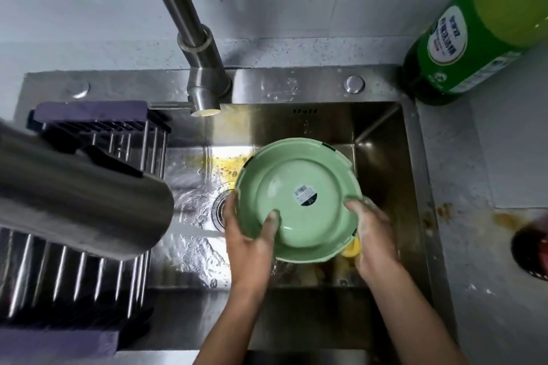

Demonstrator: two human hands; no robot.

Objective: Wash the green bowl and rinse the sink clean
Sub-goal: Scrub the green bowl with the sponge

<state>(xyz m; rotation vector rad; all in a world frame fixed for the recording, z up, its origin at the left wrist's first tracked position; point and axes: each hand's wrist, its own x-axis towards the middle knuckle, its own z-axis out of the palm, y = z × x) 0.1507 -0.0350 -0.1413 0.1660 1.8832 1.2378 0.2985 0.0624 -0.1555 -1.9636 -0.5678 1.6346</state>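
Over the steel sink (385, 133) we see the green bowl (299, 201) held upside down, its base with a barcode sticker (305, 195) facing up at us. The left hand (249, 234) grips the bowl's near-left edge: its thumb lies curled over the underside while the other fingers wrap the rim out of sight. The right hand (372, 234) clasps the near-right edge, soapy, with fingers bent across the rim onto the base. Just below that hand something yellow (353, 247) shows under the bowl; we cannot tell what it is or whether the hand holds it. The bowl sits right of the drain (221, 210), above the sink floor, where yellow residue (225, 164) lies near the back wall and water ripples across the left part. The tap (204, 77) rises from the back ledge, its spout (74, 190) blurred at the left over a dish rack (98, 133). A green bottle (474, 29) stands on the counter (474, 187) at the back right corner, and brown stains (504, 219) mark the counter near a dark round object (530, 246) at the right edge
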